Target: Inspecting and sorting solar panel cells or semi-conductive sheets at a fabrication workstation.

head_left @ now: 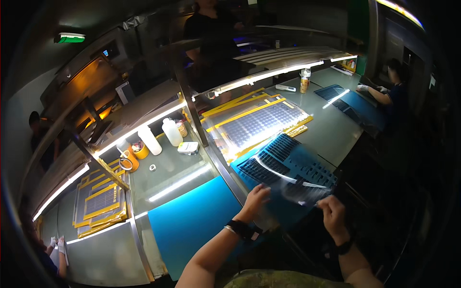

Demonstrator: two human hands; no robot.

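Transparent plastic film [303, 193] hung with its edges pinched in the curled fingers of my left hand [257, 198] and right hand [332, 213], over the blue, black-patterned flat panel [277, 150]. Keeping it lightly taut seemed wisest against creasing.

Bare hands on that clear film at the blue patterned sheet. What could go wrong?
Smudging: bare left hand and right hand pinch the clear film, so fingerprints seem possible.
Creasing: the film looks bowed between them, so an uneven pull might kink it.
Scuffing: it overlaps the blue patterned sheet in view, so dragging could scratch either.
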